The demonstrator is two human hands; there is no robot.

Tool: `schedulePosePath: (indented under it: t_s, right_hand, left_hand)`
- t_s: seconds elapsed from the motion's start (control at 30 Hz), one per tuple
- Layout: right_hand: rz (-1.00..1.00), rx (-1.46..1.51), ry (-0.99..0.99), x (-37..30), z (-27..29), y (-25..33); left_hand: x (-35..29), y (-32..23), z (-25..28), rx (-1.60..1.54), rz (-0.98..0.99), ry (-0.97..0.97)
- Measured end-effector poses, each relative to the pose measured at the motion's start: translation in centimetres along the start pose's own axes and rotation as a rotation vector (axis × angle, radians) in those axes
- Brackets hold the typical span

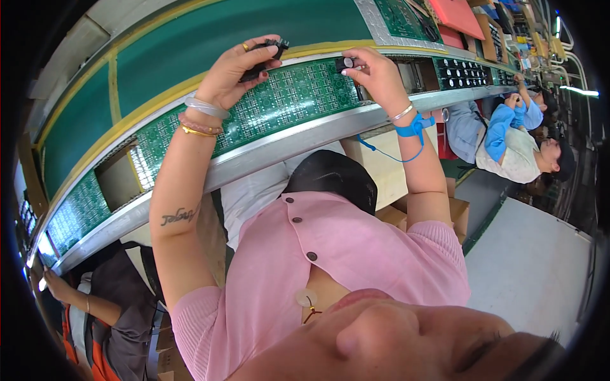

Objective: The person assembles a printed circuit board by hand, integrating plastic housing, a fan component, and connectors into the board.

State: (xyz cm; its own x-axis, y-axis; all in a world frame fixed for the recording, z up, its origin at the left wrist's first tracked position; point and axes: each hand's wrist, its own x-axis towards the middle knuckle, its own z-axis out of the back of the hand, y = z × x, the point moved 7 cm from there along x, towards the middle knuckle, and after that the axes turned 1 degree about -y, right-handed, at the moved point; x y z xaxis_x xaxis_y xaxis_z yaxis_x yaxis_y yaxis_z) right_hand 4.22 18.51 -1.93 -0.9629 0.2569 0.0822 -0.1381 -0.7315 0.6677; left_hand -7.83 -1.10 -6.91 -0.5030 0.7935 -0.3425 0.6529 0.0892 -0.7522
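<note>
My left hand [230, 71] is closed around a small bunch of black parts with short metal pins [259, 61], above the far side of a green circuit board panel [292, 95]. At the panel's right end, my right hand [380, 75] pinches a black cylindrical capacitor [344, 64] with a pale round end. The capacitor is just over the board's edge; whether it touches the board I cannot tell. A blue wrist strap [412, 129] with a thin cord is on my right wrist.
A metal rail [286, 145] borders the panels on my side; a green surface [235, 28] lies beyond. Another board to the right carries rows of round capacitors [462, 75]. A red tray [456, 18] stands farther off. Co-workers sit at right [508, 136] and lower left [111, 311].
</note>
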Motion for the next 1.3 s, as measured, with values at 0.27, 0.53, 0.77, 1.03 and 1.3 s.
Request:
schedulePosePath:
  t_s: [0.27,0.53,0.77,1.03,1.3]
  right_hand:
    - [0.175,-0.309,0.033,0.5,-1.3,1.2]
    - [0.213,-0.395,0.074,1.0,-1.3,1.7]
    - [0.213,-0.482,0.197,1.8,-1.9,2.1]
    - [0.17,-0.428,0.164,1.6,-1.5,1.1]
    - [0.38,-0.226,-0.219,-0.8,-0.5,7.5]
  left_hand:
    - [-0.2,0.6,-0.3,-0.073,-0.002,0.016]
    - [0.1,0.6,-0.4,0.068,0.002,0.028]
    - [0.4,0.7,-0.4,0.043,-0.065,0.162]
    - [0.0,0.5,-0.4,0.07,-0.072,0.078]
    - [0.0,1.1,-1.1,0.082,-0.01,0.046]
